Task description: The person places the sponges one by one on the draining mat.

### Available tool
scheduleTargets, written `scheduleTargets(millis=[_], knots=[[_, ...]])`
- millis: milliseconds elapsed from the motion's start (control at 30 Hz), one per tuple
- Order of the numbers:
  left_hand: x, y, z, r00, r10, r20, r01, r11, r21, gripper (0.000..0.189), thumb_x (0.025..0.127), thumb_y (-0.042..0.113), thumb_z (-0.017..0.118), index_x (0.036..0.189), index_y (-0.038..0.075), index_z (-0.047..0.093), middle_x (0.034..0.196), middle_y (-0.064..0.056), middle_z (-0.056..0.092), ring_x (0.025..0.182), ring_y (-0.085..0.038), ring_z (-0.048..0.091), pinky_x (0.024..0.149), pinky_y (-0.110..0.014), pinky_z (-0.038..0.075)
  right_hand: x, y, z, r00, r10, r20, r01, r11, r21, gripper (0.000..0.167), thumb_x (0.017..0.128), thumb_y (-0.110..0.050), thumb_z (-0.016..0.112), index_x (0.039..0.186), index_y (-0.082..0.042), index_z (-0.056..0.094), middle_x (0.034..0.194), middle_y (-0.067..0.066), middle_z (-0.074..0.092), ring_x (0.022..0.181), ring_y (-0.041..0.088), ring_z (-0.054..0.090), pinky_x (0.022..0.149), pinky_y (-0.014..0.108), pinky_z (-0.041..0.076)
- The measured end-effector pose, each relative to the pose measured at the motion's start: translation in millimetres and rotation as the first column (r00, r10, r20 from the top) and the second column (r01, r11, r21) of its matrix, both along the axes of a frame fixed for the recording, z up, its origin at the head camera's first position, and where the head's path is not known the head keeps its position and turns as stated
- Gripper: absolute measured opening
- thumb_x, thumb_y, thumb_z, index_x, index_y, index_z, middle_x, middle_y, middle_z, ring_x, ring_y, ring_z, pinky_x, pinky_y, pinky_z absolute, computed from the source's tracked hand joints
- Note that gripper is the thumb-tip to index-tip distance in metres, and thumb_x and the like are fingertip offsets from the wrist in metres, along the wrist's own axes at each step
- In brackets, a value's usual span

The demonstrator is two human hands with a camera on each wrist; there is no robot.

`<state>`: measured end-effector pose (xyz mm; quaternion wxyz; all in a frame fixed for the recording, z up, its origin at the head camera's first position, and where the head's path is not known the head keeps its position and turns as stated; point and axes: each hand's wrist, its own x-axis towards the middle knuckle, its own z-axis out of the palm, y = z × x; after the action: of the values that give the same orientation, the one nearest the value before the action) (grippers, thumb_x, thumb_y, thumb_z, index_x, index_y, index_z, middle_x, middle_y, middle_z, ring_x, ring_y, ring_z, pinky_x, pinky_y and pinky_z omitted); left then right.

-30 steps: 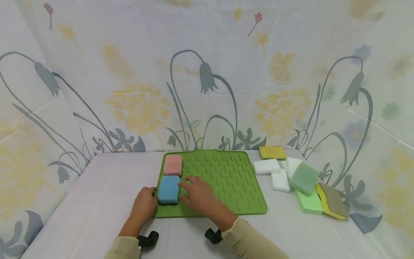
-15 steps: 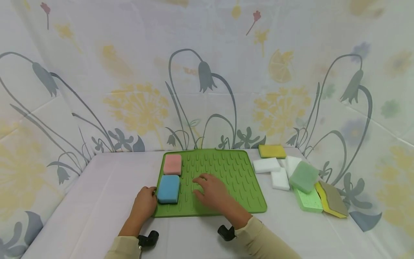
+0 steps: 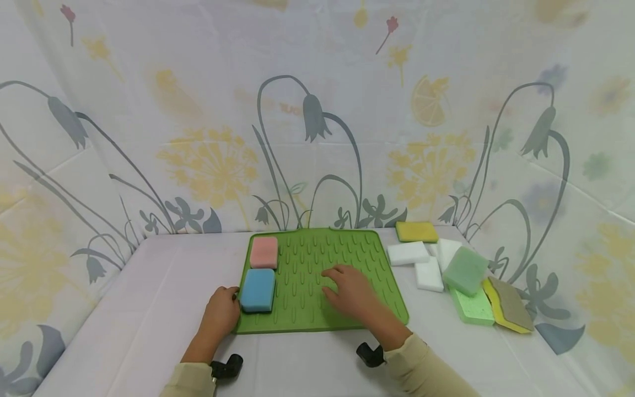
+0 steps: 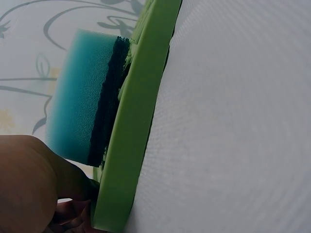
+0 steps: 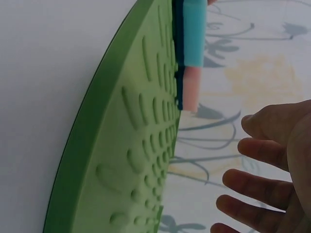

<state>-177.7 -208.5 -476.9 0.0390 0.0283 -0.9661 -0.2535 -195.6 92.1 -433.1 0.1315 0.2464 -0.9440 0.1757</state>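
A green silicone mat (image 3: 342, 286) with raised drop-shaped ridges lies flat on the table. On its left side, a blue sponge (image 3: 258, 290) with a dark scouring layer underneath sits in front of a pink sponge (image 3: 264, 252). My left hand (image 3: 221, 311) holds the mat's left edge beside the blue sponge; in the left wrist view its thumb (image 4: 73, 179) reaches the mat's corner and its other fingers curl, partly hidden. Over the right half of the mat hovers my right hand (image 3: 353, 292), holding nothing, its fingers spread and apart from the mat in the right wrist view.
Right of the mat lie a yellow sponge (image 3: 416, 231), white sponges (image 3: 408, 253), a dull green sponge (image 3: 465, 271) on top of a light green one (image 3: 473, 306), and a leaning yellow-and-grey sponge (image 3: 507, 305). A patterned cloth (image 3: 317, 160) hangs behind the table.
My right hand has moved away from the blue sponge, rightward across the mat. The left hand, mat and sponges have stayed in place.
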Motion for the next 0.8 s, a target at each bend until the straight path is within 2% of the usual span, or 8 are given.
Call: scheduleTargets(millis=[133, 533, 800], knots=[[0.7, 0.5, 0.5, 1.000, 0.002, 0.004, -0.002, 1.000, 0.001, 0.034, 0.093, 0.001, 0.049, 0.121, -0.014, 0.059, 0.107, -0.027, 0.060, 0.102, -0.041, 0.060, 0.085, -0.051, 0.051, -0.9, 11.6, -2.3, 0.999, -0.038, -0.007, 0.038, 0.999, 0.013, 0.029, 0.089, -0.026, 0.068, 0.115, -0.013, 0.069, 0.112, 0.007, 0.067, 0.105, 0.029, 0.063, 0.087, 0.044, 0.053], [2.3, 1.1, 3.5, 1.000, 0.007, 0.015, -0.007, 1.000, 0.008, 0.034, 0.093, 0.002, 0.049, 0.122, -0.014, 0.058, 0.108, -0.027, 0.060, 0.103, -0.042, 0.060, 0.086, -0.051, 0.051, -5.4, 46.3, -3.7, 0.990, -0.130, 0.046, 0.129, 0.991, 0.017, 0.032, 0.090, -0.028, 0.067, 0.118, -0.014, 0.068, 0.117, 0.008, 0.066, 0.112, 0.032, 0.061, 0.092, 0.048, 0.050], [1.5, 0.5, 2.2, 1.000, 0.010, 0.020, -0.011, 1.000, 0.002, 0.034, 0.094, 0.003, 0.049, 0.123, -0.013, 0.058, 0.109, -0.027, 0.060, 0.104, -0.041, 0.060, 0.086, -0.051, 0.051, -8.6, 67.9, -6.5, 0.987, -0.158, 0.013, 0.157, 0.987, 0.045, 0.031, 0.090, -0.028, 0.066, 0.117, -0.013, 0.068, 0.115, 0.009, 0.067, 0.108, 0.032, 0.063, 0.087, 0.049, 0.052]])
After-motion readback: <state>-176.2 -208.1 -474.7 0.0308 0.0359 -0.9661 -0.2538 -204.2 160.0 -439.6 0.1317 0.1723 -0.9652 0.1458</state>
